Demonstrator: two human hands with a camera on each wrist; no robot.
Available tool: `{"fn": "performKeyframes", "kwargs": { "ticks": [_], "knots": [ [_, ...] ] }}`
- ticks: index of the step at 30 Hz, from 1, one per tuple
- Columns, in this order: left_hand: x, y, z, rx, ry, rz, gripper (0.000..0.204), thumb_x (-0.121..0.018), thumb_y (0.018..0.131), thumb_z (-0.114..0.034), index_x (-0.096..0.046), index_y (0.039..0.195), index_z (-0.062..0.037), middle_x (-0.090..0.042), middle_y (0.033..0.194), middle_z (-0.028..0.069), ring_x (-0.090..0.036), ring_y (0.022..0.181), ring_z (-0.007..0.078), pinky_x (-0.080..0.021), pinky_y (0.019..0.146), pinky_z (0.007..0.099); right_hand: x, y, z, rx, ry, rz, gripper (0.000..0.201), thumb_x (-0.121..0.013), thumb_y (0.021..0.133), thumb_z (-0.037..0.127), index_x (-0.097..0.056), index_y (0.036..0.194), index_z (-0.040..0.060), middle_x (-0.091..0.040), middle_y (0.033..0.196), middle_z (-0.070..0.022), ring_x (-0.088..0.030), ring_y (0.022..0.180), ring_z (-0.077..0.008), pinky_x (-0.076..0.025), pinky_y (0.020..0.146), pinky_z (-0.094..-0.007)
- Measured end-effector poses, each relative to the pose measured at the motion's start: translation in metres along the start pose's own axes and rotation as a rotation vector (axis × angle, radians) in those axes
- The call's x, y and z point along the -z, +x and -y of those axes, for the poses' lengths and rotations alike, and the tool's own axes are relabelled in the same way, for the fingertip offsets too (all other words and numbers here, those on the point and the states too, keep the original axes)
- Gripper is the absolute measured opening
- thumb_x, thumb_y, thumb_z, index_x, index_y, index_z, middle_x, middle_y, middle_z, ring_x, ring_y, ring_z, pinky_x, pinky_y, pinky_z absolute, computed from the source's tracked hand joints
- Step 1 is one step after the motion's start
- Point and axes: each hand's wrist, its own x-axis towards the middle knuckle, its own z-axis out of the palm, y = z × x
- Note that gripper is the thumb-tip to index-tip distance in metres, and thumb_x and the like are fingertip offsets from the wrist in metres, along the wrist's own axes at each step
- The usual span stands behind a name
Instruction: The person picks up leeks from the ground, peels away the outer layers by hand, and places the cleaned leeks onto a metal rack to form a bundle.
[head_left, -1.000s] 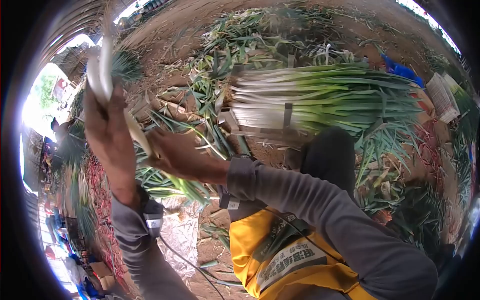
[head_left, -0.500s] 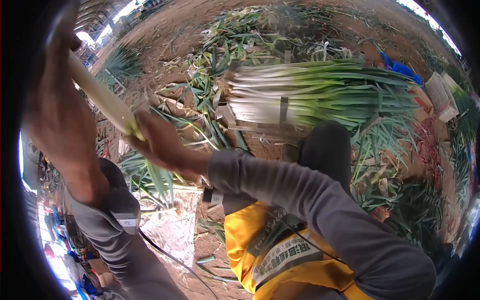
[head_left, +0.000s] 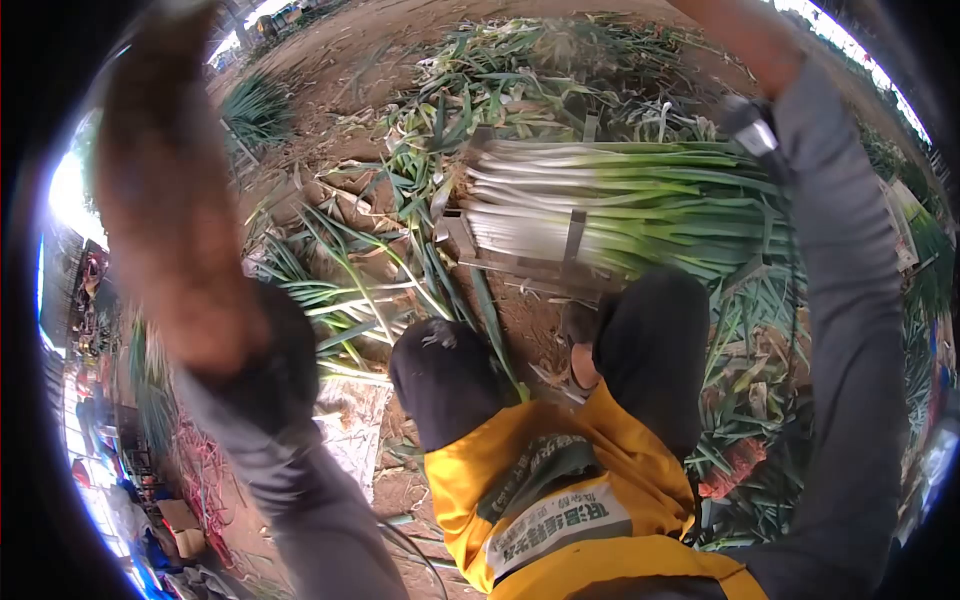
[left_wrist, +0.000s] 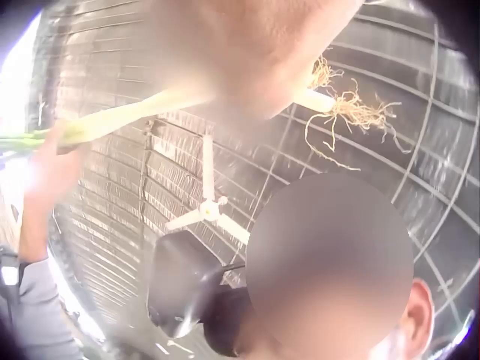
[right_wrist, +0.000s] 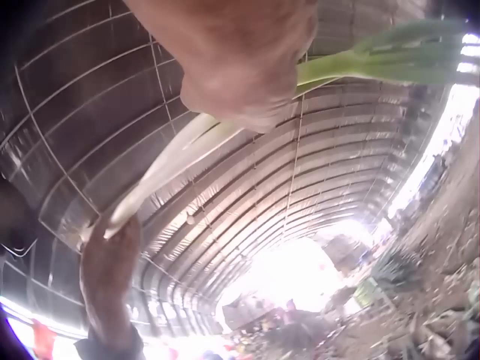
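At the left, the left hand (left_wrist: 259,56) is curled around the white part of the raised leeks (left_wrist: 124,118), just beside the roots (left_wrist: 360,110). At the right, the right hand (right_wrist: 244,64) grips them near the green leaves (right_wrist: 409,56). Beyond the knees (head_left: 445,375), a leek stack (head_left: 640,190) lies in a frame (head_left: 575,236).

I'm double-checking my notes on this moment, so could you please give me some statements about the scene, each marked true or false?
1. The left-hand grip is nearer the roots than the right-hand grip. True.
2. The right-hand grip is empty. False: it holds the held leeks.
3. In the head view, the white ends of the laid-out leeks face left. True.
4. Nothing is overhead in the left wrist view. False: a roof and ceiling fan show.
5. The yellow garment bears printed writing. True.
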Motion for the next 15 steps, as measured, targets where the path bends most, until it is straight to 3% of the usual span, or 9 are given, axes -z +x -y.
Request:
{"fn": "performKeyframes", "kwargs": {
  "ticks": [1,2,3,5,6,7,9,10,15],
  "knots": [
    [-0.032,-0.022,-0.002,0.014,0.678,0.102,0.026,-0.053,0.106,-0.008,-0.067,0.126,0.0006,-0.072,0.117,0.0121,-0.067,0.11,0.0206,-0.049,0.107,0.0322,0.004,-0.021,-0.01,0.026,-0.054,0.131,0.038,-0.072,0.085,0.014,-0.064,0.12,0.0024,-0.065,0.1,-0.0137,-0.063,0.095,-0.0315,-0.053,0.076,-0.0448],
    [-0.043,-0.042,0.041,0.055,0.353,0.149,0.025,-0.058,0.106,-0.014,-0.066,0.124,-0.0001,-0.071,0.113,0.0105,-0.067,0.11,0.0197,-0.049,0.107,0.0305,0.004,-0.041,-0.013,0.026,-0.057,0.131,0.038,-0.072,0.085,0.014,-0.064,0.12,0.0024,-0.065,0.1,-0.0137,-0.063,0.095,-0.0315,-0.053,0.076,-0.0448],
    [-0.055,-0.065,0.079,0.19,0.193,0.168,0.025,-0.057,0.106,-0.012,-0.065,0.126,0.0004,-0.07,0.116,0.0121,-0.066,0.112,0.0205,-0.05,0.107,0.0308,0.001,-0.066,-0.011,0.043,-0.062,0.313,0.04,-0.071,0.086,0.015,-0.064,0.123,0.0042,-0.064,0.101,-0.0131,-0.062,0.097,-0.0307,-0.053,0.079,-0.044],
    [-0.092,-0.106,0.158,0.829,-0.688,-0.064,0.027,-0.055,0.106,-0.009,-0.062,0.13,0.0012,-0.067,0.123,0.0151,-0.064,0.118,0.0221,-0.051,0.107,0.0314,-0.023,-0.132,-0.017,0.092,-0.02,0.538,0.051,-0.068,0.09,0.02,-0.057,0.139,0.0133,-0.065,0.098,-0.0126,-0.064,0.096,-0.0316,-0.055,0.078,-0.0439],
    [-0.11,-0.128,0.191,0.99,-0.793,-0.148,0.028,-0.054,0.106,-0.008,-0.061,0.132,0.0017,-0.066,0.126,0.0166,-0.064,0.12,0.023,-0.052,0.107,0.0317,-0.041,-0.167,-0.02,0.127,0.018,0.574,0.061,-0.066,0.092,0.024,-0.05,0.151,0.0206,-0.066,0.094,-0.0126,-0.066,0.091,-0.0333,-0.058,0.075,-0.0446],
    [-0.119,-0.159,0.214,0.661,-0.223,0.296,0.028,-0.056,0.106,-0.011,-0.064,0.13,0.0014,-0.067,0.123,0.0173,-0.065,0.116,0.0226,-0.054,0.105,0.0321,-0.057,-0.197,-0.016,0.092,0.048,0.741,0.066,-0.063,0.092,0.015,-0.045,0.155,0.019,-0.067,0.096,-0.0121,-0.067,0.092,-0.0308,-0.057,0.072,-0.0435],
    [-0.159,-0.188,0.254,1.239,-0.829,-0.139,0.03,-0.063,0.103,-0.012,-0.062,0.126,0.0063,-0.067,0.121,0.0152,-0.067,0.112,0.0248,-0.057,0.102,0.033,-0.08,-0.241,0.004,-0.007,0.124,1.083,0.069,-0.062,0.092,0.008,-0.041,0.157,0.0154,-0.068,0.099,-0.0122,-0.068,0.094,-0.0292,-0.057,0.072,-0.0427],
    [-0.175,-0.204,0.278,1.295,-0.734,-0.163,0.028,-0.063,0.103,-0.012,-0.06,0.125,0.0053,-0.066,0.121,0.0144,-0.067,0.111,0.0236,-0.059,0.1,0.0328,-0.089,-0.259,0.012,-0.077,0.165,1.252,0.067,-0.064,0.092,0.01,-0.043,0.156,0.0133,-0.067,0.101,-0.0128,-0.067,0.096,-0.0301,-0.057,0.075,-0.0431],
    [-0.217,-0.272,0.363,1.474,-0.597,-0.187,0.024,-0.064,0.103,-0.012,-0.059,0.12,0.0049,-0.066,0.117,0.0145,-0.069,0.104,0.022,-0.063,0.093,0.0326,-0.15,-0.337,0.02,-0.036,0.462,1.228,0.063,-0.066,0.093,0.017,-0.046,0.152,0.0106,-0.067,0.099,-0.0167,-0.067,0.095,-0.0336,-0.057,0.08,-0.0475]
  ]
}}
